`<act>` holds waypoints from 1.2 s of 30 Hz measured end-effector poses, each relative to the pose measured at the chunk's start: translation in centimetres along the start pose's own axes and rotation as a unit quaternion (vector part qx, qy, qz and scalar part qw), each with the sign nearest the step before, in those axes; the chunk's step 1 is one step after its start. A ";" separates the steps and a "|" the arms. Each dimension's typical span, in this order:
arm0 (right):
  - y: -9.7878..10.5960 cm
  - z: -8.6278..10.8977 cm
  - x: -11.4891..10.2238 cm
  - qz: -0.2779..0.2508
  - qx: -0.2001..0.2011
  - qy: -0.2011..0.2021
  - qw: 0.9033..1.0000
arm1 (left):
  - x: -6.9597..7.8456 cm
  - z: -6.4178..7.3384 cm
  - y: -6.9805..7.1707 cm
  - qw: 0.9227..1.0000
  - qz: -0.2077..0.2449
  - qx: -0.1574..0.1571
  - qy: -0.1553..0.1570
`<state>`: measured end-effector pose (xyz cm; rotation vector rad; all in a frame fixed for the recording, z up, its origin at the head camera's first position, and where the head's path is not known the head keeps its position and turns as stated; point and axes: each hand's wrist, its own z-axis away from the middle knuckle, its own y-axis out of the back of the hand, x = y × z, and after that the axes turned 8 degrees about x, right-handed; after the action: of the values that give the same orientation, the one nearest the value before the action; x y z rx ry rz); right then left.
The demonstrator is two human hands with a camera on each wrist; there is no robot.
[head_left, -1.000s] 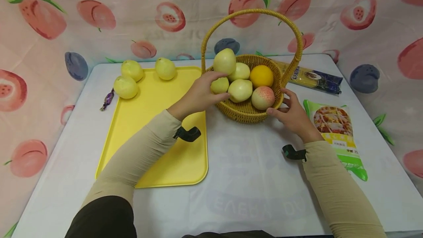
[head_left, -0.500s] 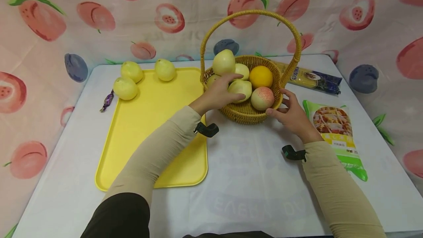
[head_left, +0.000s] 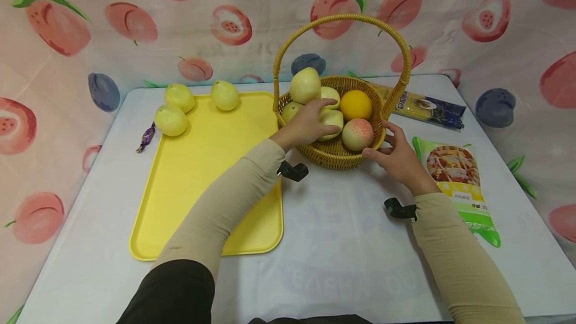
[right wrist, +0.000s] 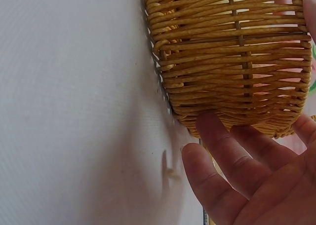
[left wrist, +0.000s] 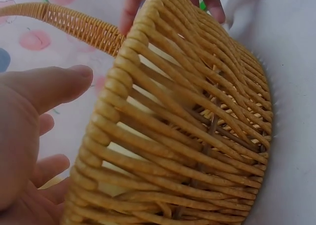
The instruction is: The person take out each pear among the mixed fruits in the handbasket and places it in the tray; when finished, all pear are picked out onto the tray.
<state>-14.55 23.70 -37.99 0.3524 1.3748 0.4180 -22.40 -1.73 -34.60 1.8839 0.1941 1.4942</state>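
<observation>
A wicker basket [head_left: 337, 160] with a tall arched handle holds several pale yellow-green pears, an orange [head_left: 355, 104] and a peach [head_left: 358, 134]. My left hand [head_left: 306, 125] reaches over the basket's left rim, thumb and fingers spread around the front pear [head_left: 332, 120], partly covering it. In the left wrist view, the thumb [left wrist: 64, 84] is extended above the rim, with a gap between it and the fingers. On the other side, my right hand [head_left: 398, 156] holds the basket's right rim, its thumb at the rim and fingers [right wrist: 237, 161] against the woven outer wall.
A yellow tray [head_left: 202, 164] lies left of the basket, with several pears [head_left: 225, 95] around its far end. A purple wrapped candy [head_left: 146, 138] lies beside it. A noodle packet [head_left: 427, 107] and a green food bag [head_left: 456, 179] lie to the right.
My left hand has moved right, from the basket's left rim to over the front pear. The right hand stays at the rim, and the basket has barely moved.
</observation>
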 end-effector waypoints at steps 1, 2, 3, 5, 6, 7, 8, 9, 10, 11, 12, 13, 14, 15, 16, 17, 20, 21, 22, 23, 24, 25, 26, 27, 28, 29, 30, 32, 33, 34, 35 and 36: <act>0.0 0.0 0.0 0.000 0.000 0.000 1.000 | 0.0 -0.1 -0.1 1.000 -0.002 -0.001 0.004; 0.0 0.0 0.0 0.000 0.000 0.001 1.000 | 0.1 -0.2 -0.1 1.000 -0.004 -0.001 0.009; 0.0 0.0 0.1 0.000 0.000 0.002 1.000 | 0.1 -0.3 -0.1 1.000 -0.006 -0.002 0.012; 0.0 0.0 0.1 -0.001 -0.001 0.007 1.000 | 0.2 -0.4 -0.2 1.000 -0.011 -0.005 0.016; 0.0 0.0 0.2 -0.002 -0.002 0.009 1.000 | 0.2 -0.5 -0.2 1.000 -0.013 -0.008 0.019; 0.0 0.0 0.2 -0.003 -0.002 0.012 1.000 | 0.2 -0.6 -0.2 1.000 -0.017 -0.012 0.024; 0.0 0.0 0.2 -0.003 -0.002 0.015 1.000 | 0.3 -0.6 -0.3 0.999 -0.021 -0.016 0.028; 0.0 0.0 0.3 -0.002 -0.003 0.017 1.000 | 0.3 -0.7 -0.3 0.999 -0.025 -0.022 0.032; 0.0 0.0 0.3 -0.003 -0.003 0.019 1.000 | 0.3 -0.7 -0.3 0.998 -0.031 -0.027 0.036; 0.0 0.0 0.3 -0.002 -0.003 0.020 1.000 | 0.3 -0.7 -0.3 0.998 -0.036 -0.033 0.041; 0.0 0.0 0.3 -0.002 -0.002 0.021 1.000 | 0.3 -0.8 -0.3 0.997 -0.040 -0.040 0.046; 0.0 0.0 0.3 -0.001 -0.002 0.021 1.000 | 0.3 -0.8 -0.3 0.997 -0.043 -0.045 0.050; 0.0 0.0 0.3 -0.001 -0.003 0.021 1.000 | 0.3 -0.8 -0.3 0.996 -0.045 -0.050 0.053; 0.0 -0.1 0.2 -0.001 -0.003 0.022 1.000 | 0.4 -0.8 -0.3 0.996 -0.048 -0.054 0.054; 0.0 -0.1 0.2 -0.001 -0.003 0.021 1.000 | 0.4 -0.8 -0.3 0.996 -0.049 -0.056 0.054; 0.0 -0.1 0.3 0.000 -0.003 0.021 1.000 | 0.4 -0.9 -0.3 0.996 -0.049 -0.058 0.052; 0.0 -0.1 0.3 0.000 -0.002 0.021 1.000 | 0.3 -0.9 -0.4 0.996 -0.052 -0.059 0.035; 0.0 -0.1 0.3 -0.001 -0.002 0.022 1.000 | 0.2 -0.9 -0.4 0.996 -0.053 -0.059 0.027; 0.1 -0.1 0.3 -0.002 -0.002 0.020 1.000 | 0.2 -0.9 -0.4 0.997 -0.053 -0.059 0.019; 0.0 -0.1 0.3 -0.002 -0.002 0.021 1.000 | 0.2 -0.9 -0.4 0.997 -0.054 -0.059 0.011; 0.1 -0.1 0.3 -0.003 -0.002 0.021 1.000 | 0.2 -0.9 -0.4 0.997 -0.056 -0.060 0.005; 0.0 -0.1 0.3 -0.003 -0.002 0.021 1.000 | 0.2 -0.8 -0.3 0.997 -0.055 -0.060 0.000; 0.0 0.0 0.3 -0.003 -0.003 0.020 1.000 | 0.3 -0.8 -0.3 0.997 -0.055 -0.060 -0.004; 0.1 -0.1 0.3 -0.003 -0.002 0.020 1.000 | 0.3 -0.8 -0.3 0.997 -0.054 -0.060 -0.007; 0.1 0.0 0.2 -0.002 -0.003 0.019 1.000 | 0.3 -0.7 -0.3 0.997 -0.052 -0.060 -0.007; 0.0 0.0 0.2 -0.001 -0.003 0.019 1.000 | 0.3 -0.7 -0.3 0.997 -0.052 -0.060 -0.007; 0.0 0.0 0.2 0.000 -0.002 0.018 1.000 | 0.3 -0.7 -0.3 0.997 -0.052 -0.061 -0.007; 0.0 0.0 0.2 0.000 -0.001 0.018 1.000 | 0.3 -0.7 -0.3 0.996 -0.056 -0.063 -0.007; 0.0 0.0 0.2 0.000 -0.001 0.017 1.000 | 0.2 -0.7 -0.3 0.996 -0.059 -0.065 -0.006; 0.0 0.0 0.2 0.000 -0.001 0.017 1.000 | 0.2 -0.8 -0.4 0.996 -0.063 -0.068 -0.008; -0.1 0.0 0.2 -0.001 -0.001 0.017 1.000 | 0.2 -0.8 -0.4 0.995 -0.067 -0.071 -0.006; -0.1 0.0 0.2 -0.001 -0.001 0.016 1.000 | 0.2 -0.8 -0.4 0.995 -0.072 -0.076 -0.005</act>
<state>-14.51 23.76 -38.23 0.3431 1.4060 0.4246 -22.98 -0.97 -34.65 1.7195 0.2017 1.3639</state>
